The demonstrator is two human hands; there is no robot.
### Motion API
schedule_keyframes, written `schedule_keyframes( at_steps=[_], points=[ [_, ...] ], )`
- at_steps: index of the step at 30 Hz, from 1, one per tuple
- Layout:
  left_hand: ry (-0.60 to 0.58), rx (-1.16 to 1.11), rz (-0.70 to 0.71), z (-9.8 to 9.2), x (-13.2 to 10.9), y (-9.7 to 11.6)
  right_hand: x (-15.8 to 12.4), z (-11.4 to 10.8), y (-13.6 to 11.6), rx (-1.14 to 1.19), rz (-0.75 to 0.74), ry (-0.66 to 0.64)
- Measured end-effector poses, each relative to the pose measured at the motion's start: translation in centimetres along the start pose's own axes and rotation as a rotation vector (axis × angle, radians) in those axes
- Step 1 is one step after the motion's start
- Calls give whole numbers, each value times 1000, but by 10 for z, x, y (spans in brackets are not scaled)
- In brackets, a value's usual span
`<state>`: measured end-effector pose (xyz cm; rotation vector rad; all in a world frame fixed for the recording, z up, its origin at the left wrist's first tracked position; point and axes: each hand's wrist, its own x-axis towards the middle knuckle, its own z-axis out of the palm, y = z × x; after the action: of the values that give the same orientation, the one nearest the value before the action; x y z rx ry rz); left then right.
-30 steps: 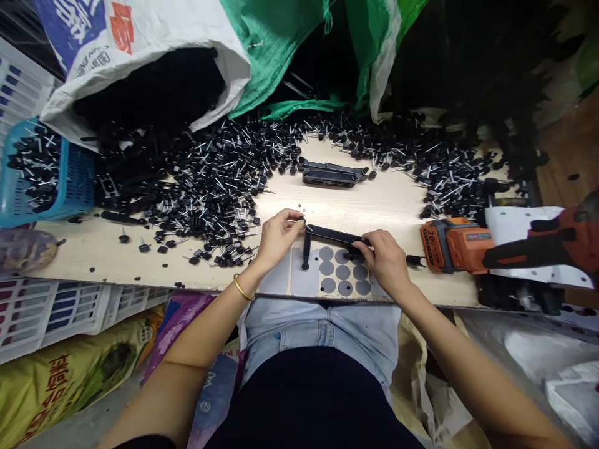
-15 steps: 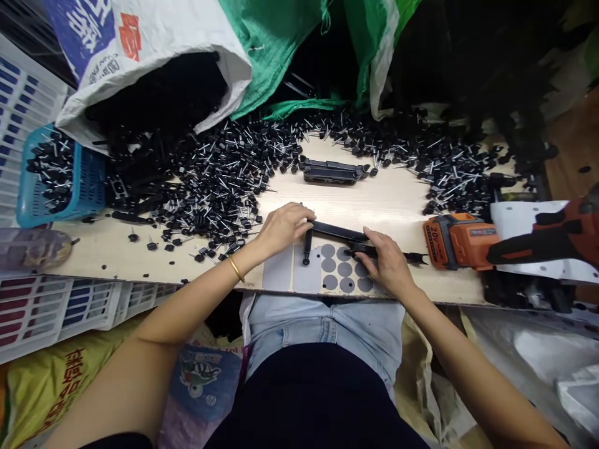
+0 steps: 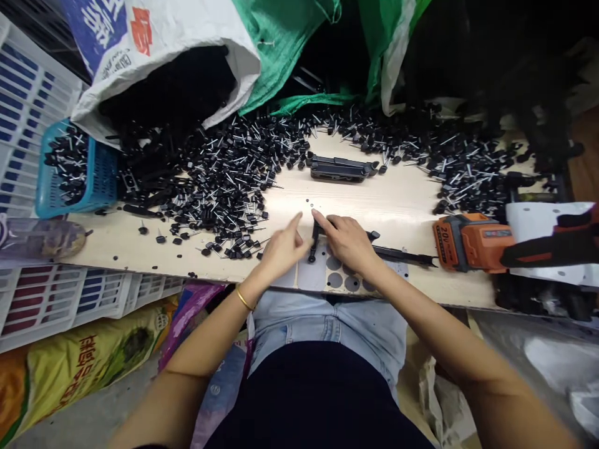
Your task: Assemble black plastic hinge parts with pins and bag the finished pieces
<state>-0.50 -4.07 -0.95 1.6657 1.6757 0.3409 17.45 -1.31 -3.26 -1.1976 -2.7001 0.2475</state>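
My right hand (image 3: 350, 244) lies over a black hinged plastic bracket (image 3: 392, 253), its index fingertip pressing by the joint at the left end. Most of the bracket's middle is hidden under this hand. One short arm (image 3: 312, 249) of it points toward the front edge, and a long forked piece reaches out to the right. Just left of the joint is my left hand (image 3: 283, 251), index finger stretched out and thumb apart, with nothing visible in it. Farther back on the board rests a folded black bracket (image 3: 340, 168).
Many black-headed screws (image 3: 224, 181) are heaped along the left and back. A blue basket (image 3: 100, 181) of screws stands at far left, near a white printed sack (image 3: 187, 25) and a green sack (image 3: 281, 56). An orange cordless tool (image 3: 482, 242) lies at right.
My left hand has let go of the bracket's left end and drawn back slightly. My right hand has slid left along the bracket to its joint. The camera view has shifted a little.
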Motion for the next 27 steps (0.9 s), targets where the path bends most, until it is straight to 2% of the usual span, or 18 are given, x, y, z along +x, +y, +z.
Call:
schedule_keyframes(
  at_steps=[2,5,8,12,17,20,22,24,25,26,27],
  points=[
    [-125,107,-82,18,-9,7,-2,11,8,-54,16,-24],
    [-151,197,-158,36,-11,18,-11,17,17,-131,-9,8],
    [-149,204,-186,34,-9,19,-15,16,21,-138,-61,21],
    [-190,221,-140,23,-6,12,-16,13,17,-181,-93,3],
    [-158,220,-128,35,-5,21,-14,12,15,-236,-35,-28],
    [-174,246,-121,30,-11,28,-13,10,15,-124,-65,32],
    [-110,323,-43,17,-12,29,-19,6,10,15,-83,166],
    [29,414,182,4,-2,31,-35,0,-2,147,-75,297],
    [74,451,342,1,8,32,-47,-4,-9,205,-71,307],
    [71,485,504,0,19,34,-60,-8,-15,256,-61,267],
    [21,518,639,1,31,36,-74,-11,-20,299,-36,187]
  ],
)
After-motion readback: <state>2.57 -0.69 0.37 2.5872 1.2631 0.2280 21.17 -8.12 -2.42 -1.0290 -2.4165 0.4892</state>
